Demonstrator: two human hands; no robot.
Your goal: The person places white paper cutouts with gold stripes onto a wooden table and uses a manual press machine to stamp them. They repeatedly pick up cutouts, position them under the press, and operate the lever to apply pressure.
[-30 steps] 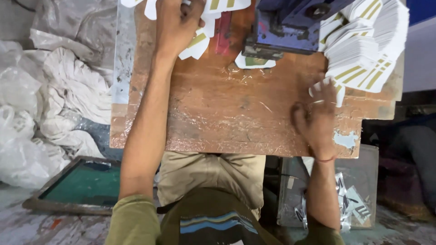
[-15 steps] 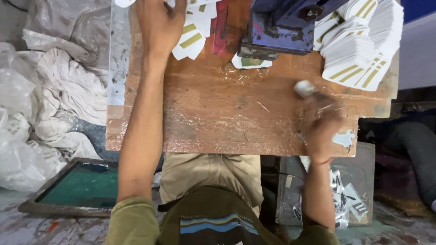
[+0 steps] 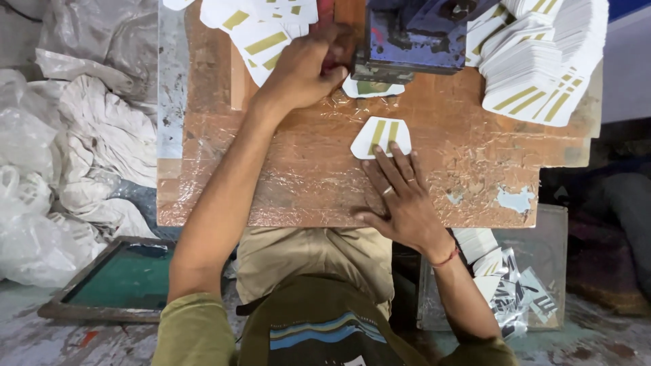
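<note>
R hand (image 3: 400,196) lies flat on the tabletop (image 3: 475,169), fingers spread apart and straight, fingertips pressing the near edge of a white cut card w/ two gold stripes (image 3: 381,135); nothing clamped, just pinning it. That card sits mid-tabletop, just near of the blue press (image 3: 420,34), lying flat on the crinkled clear film that covers the wood. L hand (image 3: 302,68) is curled together at the left side of the press base, knuckles up; can't tell whether it pinches anything, fingertips are hidden. A second card (image 3: 369,88) pokes out from under the press, just right of the L hand. Loose printed cards (image 3: 261,30) are scattered far-left, a big fanned stack of same cards (image 3: 542,61) far-right, more offcuts in a box (image 3: 508,285) below the tabletop on the right. Card looks thin, light, fairly stiff but bendable, prob. slick on the film, so it should slide easily under flat fingers; best taken by an edge or corner w/ thumb and fingertips, keeping off the printed stripes.
</note>
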